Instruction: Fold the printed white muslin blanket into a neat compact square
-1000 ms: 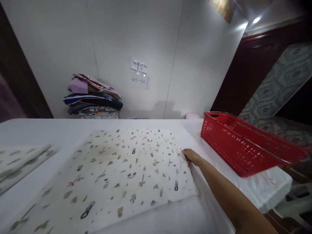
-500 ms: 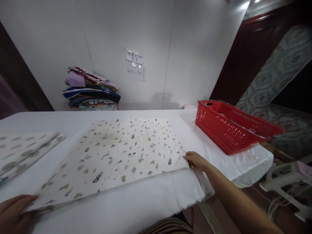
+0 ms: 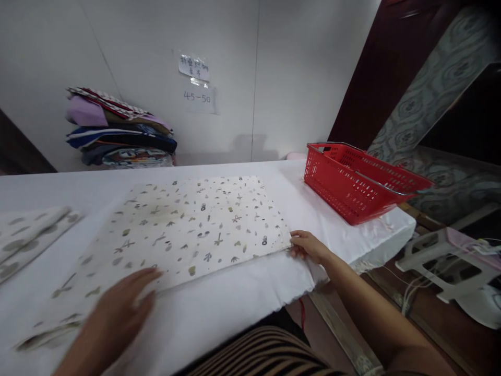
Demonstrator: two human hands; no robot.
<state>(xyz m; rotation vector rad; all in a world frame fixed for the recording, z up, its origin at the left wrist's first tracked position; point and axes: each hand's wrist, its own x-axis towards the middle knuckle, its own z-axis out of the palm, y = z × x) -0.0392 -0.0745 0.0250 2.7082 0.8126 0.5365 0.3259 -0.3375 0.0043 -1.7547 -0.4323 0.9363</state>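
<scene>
A flat printed cloth (image 3: 188,230), cream with small leaf and flower marks, lies spread on the white table (image 3: 242,292). My right hand (image 3: 307,246) pinches its near right corner, fingers closed on the fabric. My left hand (image 3: 117,308) lies flat on the near edge of the cloth, fingers stretched out, slightly blurred by motion. Along the bottom edge I see a strip of my own striped clothing.
A red plastic basket (image 3: 360,180) stands on the table's right end. A stack of folded fabrics (image 3: 117,136) rests against the back wall under paper labels (image 3: 195,78). Another folded printed cloth (image 3: 27,235) lies at the left. A white iron-like appliance (image 3: 454,256) sits right, below the table.
My left hand slid rightward along the cloth's near edge, from the left corner toward the middle. My right hand moved from the cloth's right edge down to its near right corner.
</scene>
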